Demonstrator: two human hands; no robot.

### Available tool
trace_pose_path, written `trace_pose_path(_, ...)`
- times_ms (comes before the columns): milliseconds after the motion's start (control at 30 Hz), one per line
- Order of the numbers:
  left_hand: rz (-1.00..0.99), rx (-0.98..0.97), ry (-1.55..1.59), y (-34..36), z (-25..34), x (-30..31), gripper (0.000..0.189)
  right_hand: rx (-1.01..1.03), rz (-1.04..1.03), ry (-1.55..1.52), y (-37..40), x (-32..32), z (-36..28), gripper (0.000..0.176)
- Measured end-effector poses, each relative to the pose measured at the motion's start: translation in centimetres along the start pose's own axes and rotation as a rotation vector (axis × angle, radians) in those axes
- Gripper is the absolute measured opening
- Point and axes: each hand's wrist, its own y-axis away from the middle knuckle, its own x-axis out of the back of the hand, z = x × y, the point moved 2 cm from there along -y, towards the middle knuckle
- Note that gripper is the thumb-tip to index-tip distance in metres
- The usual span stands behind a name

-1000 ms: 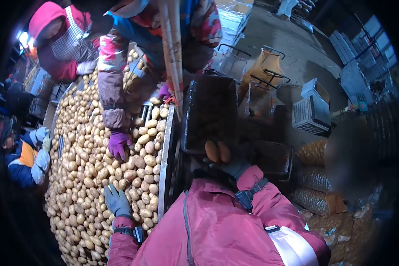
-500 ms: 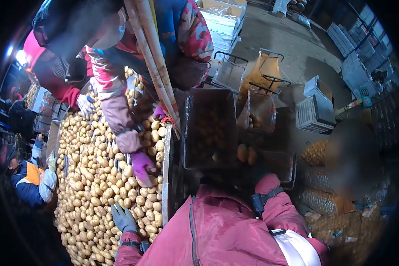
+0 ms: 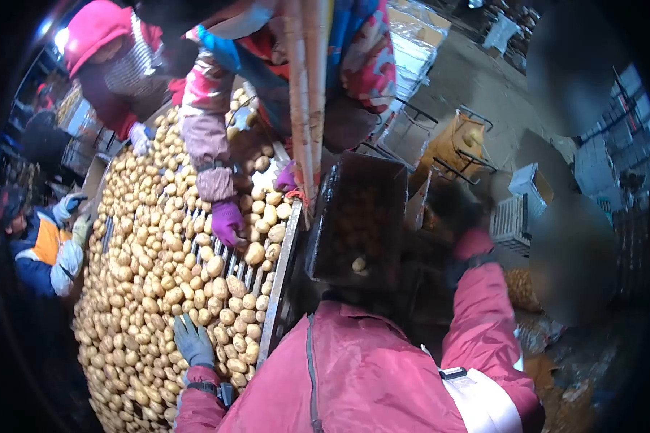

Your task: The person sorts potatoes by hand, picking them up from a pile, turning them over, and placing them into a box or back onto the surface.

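Note:
My left hand [image 3: 195,342], in a grey glove, lies on the potatoes [image 3: 133,289] with its fingers apart, holding nothing. The potatoes spread over a slatted metal table [image 3: 279,278]. My right hand [image 3: 456,208] reaches out past a dark bin [image 3: 357,216]; it is dark and smeared, so its fingers cannot be made out. Near it is an orange mesh bag [image 3: 448,148], with a single potato [image 3: 473,138] seen against it. Potatoes lie in the dark bin, one of them pale near its front edge.
Across the table, a co-worker's purple-gloved hand [image 3: 227,223] is among the potatoes, beside wooden poles [image 3: 307,101]. Other people stand along the far and left sides. White crates [image 3: 511,222] and filled mesh sacks [image 3: 521,289] are at the right.
My right arm has stretched forward and right from beside my body. Two blurred potatoes beside the bin no longer show there. The view has turned, and more slats show near the co-worker's purple glove.

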Motion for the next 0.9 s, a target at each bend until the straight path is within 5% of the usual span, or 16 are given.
trace_pose_path(167,0.015,0.061,0.108,-0.1,-0.7,-1.9,0.065,-0.676,-0.268,-0.386,9.4,-19.9,6.3,0.030)
trace_pose_path(233,0.136,0.037,0.053,0.1,-1.4,-4.7,0.056,-0.882,-0.418,-0.375,13.6,-28.3,5.8,0.032)
trace_pose_path(267,-0.253,0.253,0.052,-1.2,-0.1,-2.1,0.055,-0.961,-0.434,-0.249,15.3,-31.3,5.5,0.036)
trace_pose_path(300,-0.091,0.134,0.089,-0.1,-0.3,-3.0,0.057,-1.015,-0.444,-0.115,16.4,-33.2,6.1,0.040)
trace_pose_path(433,-0.027,0.158,0.096,-0.6,1.1,-3.4,0.063,-1.188,-0.725,0.021,20.9,-37.6,12.2,0.041)
trace_pose_path(467,-0.032,0.158,0.065,-0.4,1.4,-2.7,0.064,-1.142,-0.708,0.140,22.7,-39.4,11.4,0.029)
trace_pose_path(533,0.078,0.176,0.147,1.2,1.4,-0.9,0.063,-1.177,-0.792,0.237,25.6,-41.5,13.0,0.046)
trace_pose_path(633,0.143,0.262,0.322,4.9,-1.7,0.1,0.062,-1.279,-0.887,0.262,28.8,-43.3,15.3,0.047)
trace_pose_path(700,0.146,0.359,0.274,7.3,-4.9,-1.9,0.063,-1.017,-1.253,0.440,30.2,-43.5,18.6,0.042)
trace_pose_path(800,0.127,0.416,0.191,11.0,-8.0,1.3,0.064,-0.322,-1.847,0.502,33.7,-46.3,18.1,0.038)
trace_pose_path(833,0.149,0.436,0.096,11.9,-8.9,1.2,0.065,-0.791,-1.764,0.508,34.4,-48.0,17.5,0.043)
trace_pose_path(900,0.198,0.470,-0.094,12.7,-9.5,1.0,0.067,-0.930,-1.760,0.522,36.1,-51.4,17.3,0.046)
